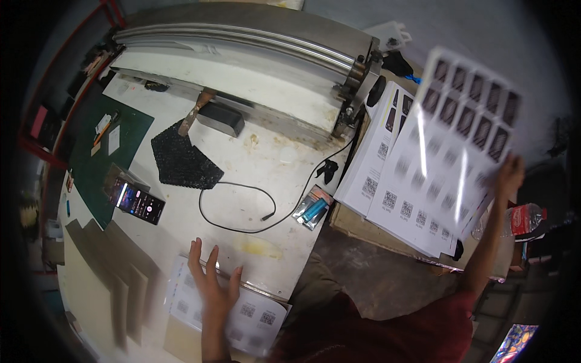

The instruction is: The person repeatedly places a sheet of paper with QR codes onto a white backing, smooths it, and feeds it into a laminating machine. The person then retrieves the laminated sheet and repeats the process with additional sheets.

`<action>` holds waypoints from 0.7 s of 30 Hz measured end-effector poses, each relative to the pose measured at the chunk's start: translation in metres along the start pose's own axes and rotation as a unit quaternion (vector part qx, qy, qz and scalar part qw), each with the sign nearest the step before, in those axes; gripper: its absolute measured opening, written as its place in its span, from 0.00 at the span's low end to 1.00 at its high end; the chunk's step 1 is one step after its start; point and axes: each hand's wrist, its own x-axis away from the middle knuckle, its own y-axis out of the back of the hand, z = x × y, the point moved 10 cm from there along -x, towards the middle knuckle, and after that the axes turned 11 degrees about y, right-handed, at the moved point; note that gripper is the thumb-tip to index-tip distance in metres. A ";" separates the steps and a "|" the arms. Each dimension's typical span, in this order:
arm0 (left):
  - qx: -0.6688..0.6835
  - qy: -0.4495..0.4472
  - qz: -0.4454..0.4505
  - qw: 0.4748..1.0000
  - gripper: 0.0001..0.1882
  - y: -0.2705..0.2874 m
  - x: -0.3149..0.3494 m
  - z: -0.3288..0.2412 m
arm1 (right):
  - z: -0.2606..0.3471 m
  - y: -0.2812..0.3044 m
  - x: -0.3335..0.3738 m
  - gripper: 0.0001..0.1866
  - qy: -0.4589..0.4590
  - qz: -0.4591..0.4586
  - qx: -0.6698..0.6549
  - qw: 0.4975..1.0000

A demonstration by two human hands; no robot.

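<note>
At the right, my right hand (511, 175) is closed on the edge of a glossy printed sheet (439, 112) with rows of dark rectangles. That sheet is lifted and tilted over a stack of printed sheets (378, 206) bearing small square codes. My left hand (213, 281) is open, its fingers spread, above another printed sheet (257, 311) at the table's near edge. I cannot tell whether the left hand touches this sheet. Beneath it, part of a cream board (181, 342) shows.
A long roller machine (242, 45) spans the back of the white table (272, 169). A lit phone (138, 201), black cloth (181, 158), scraper (196, 112) and cable (233, 230) lie before it. Boards (100, 284) stand front left, a green mat (130, 130) behind. A bottle (523, 219) is far right.
</note>
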 end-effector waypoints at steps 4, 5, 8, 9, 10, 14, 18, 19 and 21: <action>0.064 0.004 0.006 0.998 0.32 0.003 -0.014 -0.005 | -0.084 -0.022 -0.092 0.12 0.018 -0.032 -0.196 0.980; 0.092 0.006 0.011 0.996 0.31 -0.001 -0.021 -0.009 | -0.084 -0.047 -0.108 0.14 -0.070 -0.019 -0.403 0.913; 0.149 -0.036 0.018 0.988 0.28 -0.019 -0.055 -0.030 | -0.030 -0.121 -0.150 0.25 -0.216 0.009 -0.750 0.625; 0.149 -0.053 0.019 0.987 0.27 -0.025 -0.067 -0.038 | 0.001 -0.145 -0.157 0.26 -0.209 0.004 -0.769 0.604; 0.153 -0.069 0.020 0.986 0.27 -0.031 -0.079 -0.043 | 0.061 -0.126 -0.168 0.26 -0.235 -0.022 -0.757 0.610; 0.155 -0.128 -0.041 0.979 0.22 -0.036 -0.145 -0.083 | 0.199 -0.194 -0.194 0.23 -0.251 -0.015 -0.794 0.554; 0.211 -0.105 -0.063 0.970 0.17 -0.070 -0.233 -0.104 | 0.325 -0.263 -0.201 0.22 -0.220 0.045 -0.811 0.540; 0.210 -0.078 -0.045 0.974 0.19 -0.073 -0.253 -0.101 | 0.375 -0.265 -0.191 0.21 -0.234 0.087 -0.815 0.523; 0.269 -0.009 -0.011 0.963 0.25 -0.086 -0.294 -0.103 | 0.432 -0.287 -0.181 0.18 -0.275 0.167 -0.816 0.480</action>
